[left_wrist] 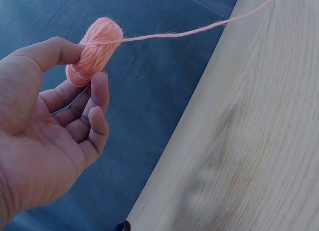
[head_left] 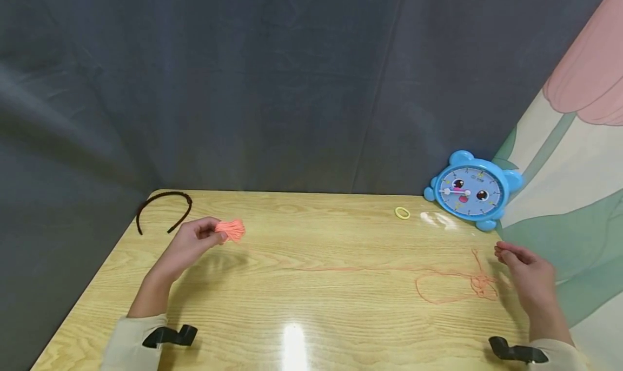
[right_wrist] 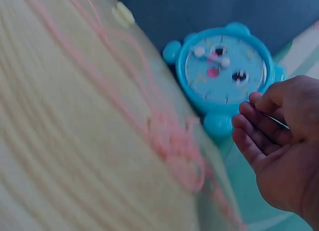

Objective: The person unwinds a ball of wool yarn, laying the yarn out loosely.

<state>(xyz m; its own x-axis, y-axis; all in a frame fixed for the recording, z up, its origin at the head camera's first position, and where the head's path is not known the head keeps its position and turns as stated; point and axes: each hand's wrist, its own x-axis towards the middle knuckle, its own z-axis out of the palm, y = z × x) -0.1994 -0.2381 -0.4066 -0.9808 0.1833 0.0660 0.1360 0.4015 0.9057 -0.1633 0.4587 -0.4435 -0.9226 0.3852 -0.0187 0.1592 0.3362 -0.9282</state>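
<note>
In the head view my left hand (head_left: 197,238) is raised over the left side of the table, pinching a small skein of coral-pink yarn (head_left: 231,230). The left wrist view shows the wound skein (left_wrist: 102,47) between thumb and fingers, with one strand (left_wrist: 174,35) stretching away to the right. That yarn strand (head_left: 360,269) crosses the table to a loose tangle (head_left: 482,285) at the right. Beside the tangle hovers my right hand (head_left: 528,273), its fingers loosely bent. Nothing shows between those fingers (right_wrist: 249,141) in the right wrist view, which is blurred.
A blue bear-shaped clock (head_left: 469,190) leans at the back right corner. Near it lies a small yellow ring (head_left: 402,213). A dark headband (head_left: 165,193) lies at the back left. Dark cloth (head_left: 292,90) rises behind the wooden table (head_left: 243,317).
</note>
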